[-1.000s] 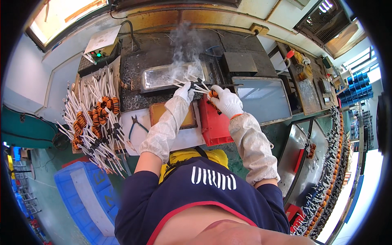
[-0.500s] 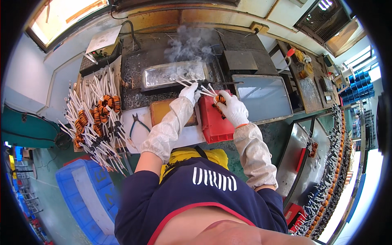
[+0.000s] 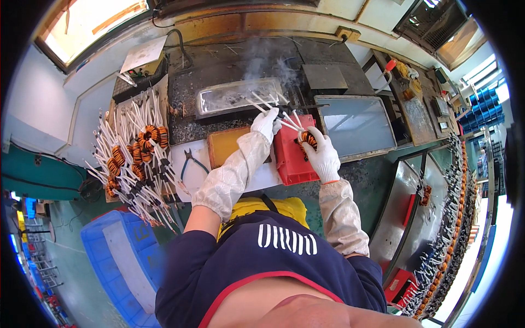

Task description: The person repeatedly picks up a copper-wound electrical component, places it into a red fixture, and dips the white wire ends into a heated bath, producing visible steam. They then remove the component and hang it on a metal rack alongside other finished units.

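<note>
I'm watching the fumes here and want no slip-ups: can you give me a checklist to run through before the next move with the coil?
1. Right hand in white glove grips orange wound coil: ok.
2. Left hand gloved, at the coil's white leads: ok.
3. Both forearms in white sleeves: ok.
4. Smoke rising behind shiny metal trough: not ok.
5. Red plastic tray below the coil: ok.
6. Lead tips coated: cannot tell.

A pile of wound coils (image 3: 134, 158) with white leads is heaped at the left — pliers (image 3: 190, 162) are laid beside it. A blue crate (image 3: 117, 262) is set below.
</note>
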